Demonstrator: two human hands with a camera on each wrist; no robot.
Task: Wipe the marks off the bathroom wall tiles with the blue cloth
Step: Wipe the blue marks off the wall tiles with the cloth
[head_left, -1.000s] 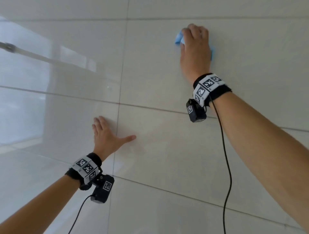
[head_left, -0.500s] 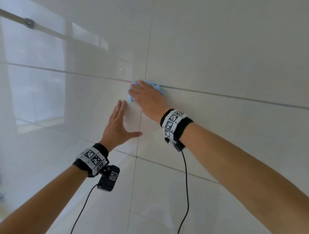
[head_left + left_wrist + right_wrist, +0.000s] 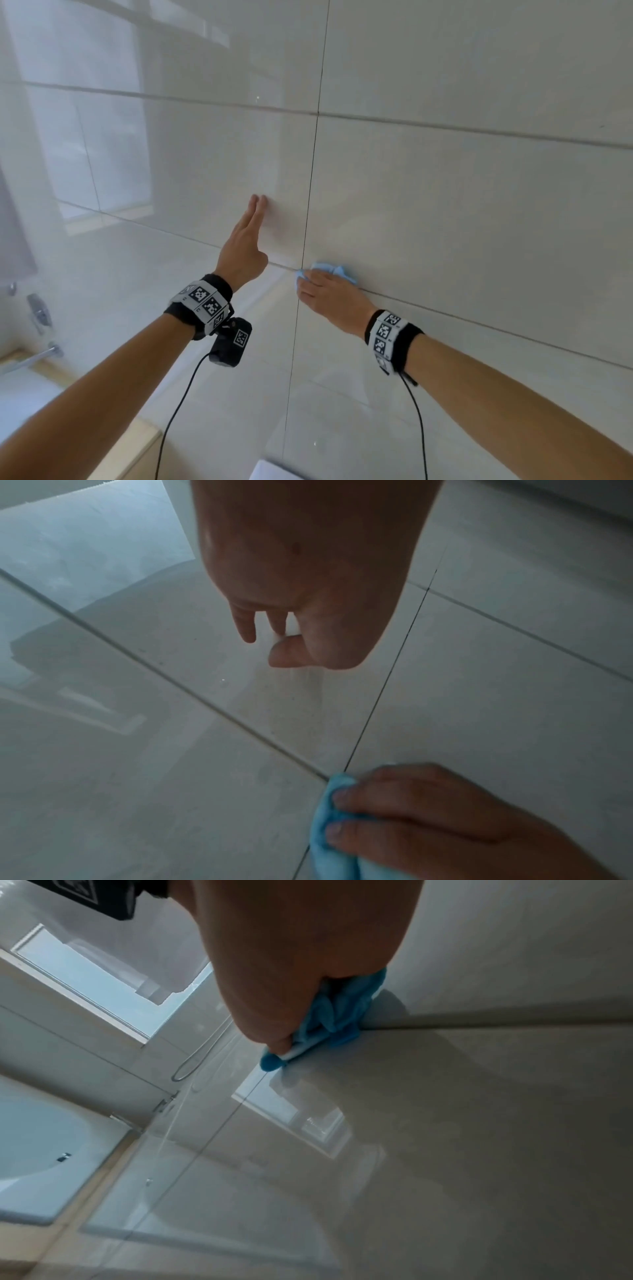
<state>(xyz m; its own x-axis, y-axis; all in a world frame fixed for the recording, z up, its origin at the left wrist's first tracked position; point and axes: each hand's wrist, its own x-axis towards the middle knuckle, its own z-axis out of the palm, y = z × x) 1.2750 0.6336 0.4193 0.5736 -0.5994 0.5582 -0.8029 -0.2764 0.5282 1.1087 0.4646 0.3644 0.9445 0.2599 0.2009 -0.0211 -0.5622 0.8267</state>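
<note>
Presently the right hand (image 3: 329,298) presses a bunched blue cloth (image 3: 330,270) against the wall tiles (image 3: 462,212), fingers curled over the fabric and gripping it. Taking the grout crossing (image 3: 302,268) as landmark: the cloth sits on the horizontal joint just right of the crossing, its left corner touching the vertical joint. The left hand (image 3: 244,251) stands above and just left of the crossing, fingers straight and close together, tips meeting the tile, thumb tucked low; it holds nothing.

Open tile runs wide to the right of the crossing and above it, up to the next horizontal joint. Below the crossing the wall continues down to the frame edge. Well left of and below it, chrome fittings (image 3: 39,313) project from the adjoining wall, and a pale ledge (image 3: 102,431) lies along the lower left.

The left wrist view shows the right fingers (image 3: 394,829) over the cloth's edge (image 3: 322,821), and faint specks on the tile left of the crossing, possibly marks, though the picture is too soft to say. The right wrist view alone shows the cloth's folds (image 3: 337,1015) packed under the palm against the joint, a bathtub (image 3: 37,1150) beyond, and a window reflected in the glossy tile. The head view alone shows both forearms with marker bands and cabled cameras.
</note>
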